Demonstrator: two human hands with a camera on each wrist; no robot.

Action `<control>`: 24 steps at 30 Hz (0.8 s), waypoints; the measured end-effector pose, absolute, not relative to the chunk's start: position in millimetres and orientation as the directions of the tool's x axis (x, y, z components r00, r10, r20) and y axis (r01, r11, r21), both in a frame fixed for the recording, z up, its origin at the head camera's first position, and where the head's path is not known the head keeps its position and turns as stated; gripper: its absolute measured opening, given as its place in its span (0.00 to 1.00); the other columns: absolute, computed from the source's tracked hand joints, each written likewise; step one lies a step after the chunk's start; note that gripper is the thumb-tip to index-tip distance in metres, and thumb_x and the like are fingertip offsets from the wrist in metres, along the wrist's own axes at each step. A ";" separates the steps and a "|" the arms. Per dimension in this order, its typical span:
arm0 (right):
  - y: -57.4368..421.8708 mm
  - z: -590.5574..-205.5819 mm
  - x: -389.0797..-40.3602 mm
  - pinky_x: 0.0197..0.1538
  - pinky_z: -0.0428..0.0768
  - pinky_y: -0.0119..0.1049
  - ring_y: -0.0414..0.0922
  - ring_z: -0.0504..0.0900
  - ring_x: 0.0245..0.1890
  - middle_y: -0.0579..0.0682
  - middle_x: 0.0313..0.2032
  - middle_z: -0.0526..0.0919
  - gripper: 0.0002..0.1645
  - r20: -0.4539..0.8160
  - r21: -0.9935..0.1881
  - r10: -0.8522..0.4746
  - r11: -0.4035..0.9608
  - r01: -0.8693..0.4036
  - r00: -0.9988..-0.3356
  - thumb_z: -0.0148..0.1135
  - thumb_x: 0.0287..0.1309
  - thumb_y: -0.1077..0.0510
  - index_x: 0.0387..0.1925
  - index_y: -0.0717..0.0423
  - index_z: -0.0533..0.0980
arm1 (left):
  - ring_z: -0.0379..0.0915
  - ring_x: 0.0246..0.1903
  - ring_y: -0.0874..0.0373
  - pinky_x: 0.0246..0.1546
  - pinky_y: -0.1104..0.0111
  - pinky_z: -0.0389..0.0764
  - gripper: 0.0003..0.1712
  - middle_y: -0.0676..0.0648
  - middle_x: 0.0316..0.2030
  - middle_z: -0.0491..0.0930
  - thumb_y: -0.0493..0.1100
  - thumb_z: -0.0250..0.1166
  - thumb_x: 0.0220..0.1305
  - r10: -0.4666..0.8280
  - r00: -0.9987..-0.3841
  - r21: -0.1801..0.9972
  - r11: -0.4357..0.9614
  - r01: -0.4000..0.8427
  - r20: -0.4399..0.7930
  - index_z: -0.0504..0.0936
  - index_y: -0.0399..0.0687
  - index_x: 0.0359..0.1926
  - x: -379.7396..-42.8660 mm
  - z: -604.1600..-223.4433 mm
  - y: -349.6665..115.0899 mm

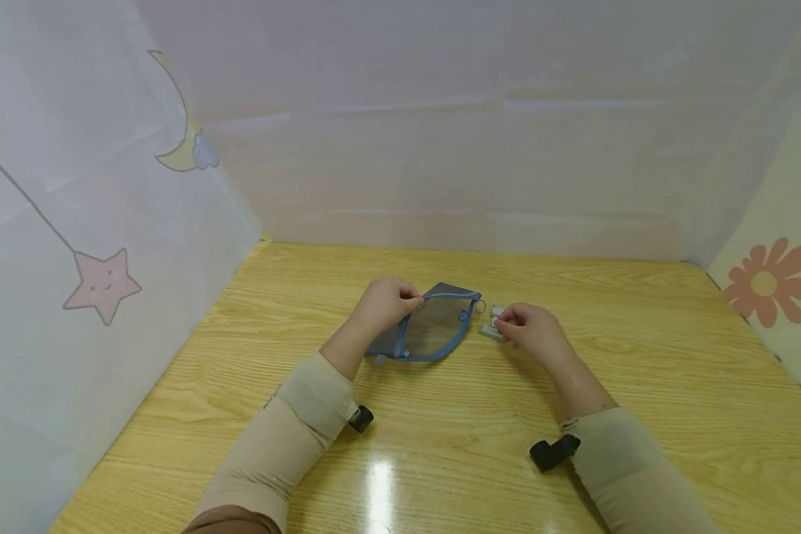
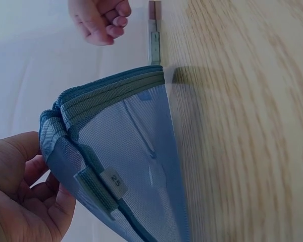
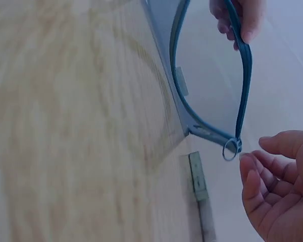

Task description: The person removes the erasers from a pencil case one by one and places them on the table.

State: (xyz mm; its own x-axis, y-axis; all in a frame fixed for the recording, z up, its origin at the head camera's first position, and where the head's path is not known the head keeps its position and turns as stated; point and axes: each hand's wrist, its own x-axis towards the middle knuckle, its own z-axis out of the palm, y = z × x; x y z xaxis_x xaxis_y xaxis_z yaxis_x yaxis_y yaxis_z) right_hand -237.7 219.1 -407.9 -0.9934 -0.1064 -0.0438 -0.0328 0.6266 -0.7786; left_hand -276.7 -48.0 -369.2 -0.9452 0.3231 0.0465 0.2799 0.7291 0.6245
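A blue mesh zip pouch [image 1: 434, 326] stands with its mouth gaping on the wooden table. My left hand [image 1: 389, 302] pinches its upper rim between thumb and fingers; the left wrist view shows the mesh side and a small "25" tag [image 2: 114, 182]. A thin ring [image 3: 230, 149] hangs at the zip's end. My right hand [image 1: 532, 331] hovers just past that end, fingers loosely curled and thumb apart from the index finger [image 3: 250, 184], with no held thing clearly visible. Beside it lie a small grey-green bar [image 1: 490, 332] and a whitish piece [image 1: 498, 311]; their kind is unclear.
The light wood-grain table [image 1: 641, 356] runs back to a pale cloth wall [image 1: 467, 170]. Printed side sheets stand left and right, one with a pink star [image 1: 103, 285], the other with a flower [image 1: 767, 283].
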 end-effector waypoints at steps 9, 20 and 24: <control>194.4 -398.1 -231.3 0.38 0.78 0.46 0.51 0.79 0.34 0.55 0.33 0.80 0.12 -0.006 -0.817 -0.203 0.566 -0.112 -0.979 0.57 0.61 0.56 0.40 0.61 0.76 | 0.69 0.25 0.59 0.27 0.68 0.69 0.10 0.56 0.23 0.78 0.49 0.60 0.61 0.315 -0.949 0.626 0.733 0.266 0.035 0.83 0.57 0.26 -274.9 -367.0 -46.0; 165.8 -396.4 -232.0 0.33 0.74 0.37 0.47 0.77 0.33 0.49 0.32 0.79 0.08 0.031 -0.786 -0.266 0.589 -0.188 -0.964 0.59 0.59 0.58 0.38 0.58 0.78 | 0.69 0.25 0.60 0.27 0.68 0.70 0.09 0.56 0.25 0.79 0.49 0.60 0.61 0.314 -0.948 0.626 0.728 0.279 0.058 0.84 0.57 0.27 -274.4 -365.2 -43.8; 154.6 -400.0 -233.6 0.36 0.75 0.37 0.43 0.76 0.33 0.48 0.32 0.79 0.07 0.042 -0.773 -0.313 0.592 -0.230 -0.949 0.60 0.58 0.59 0.36 0.58 0.78 | 0.68 0.23 0.60 0.25 0.69 0.69 0.10 0.55 0.22 0.78 0.48 0.61 0.61 0.318 -0.946 0.631 0.720 0.289 0.071 0.84 0.56 0.25 -273.7 -365.2 -43.4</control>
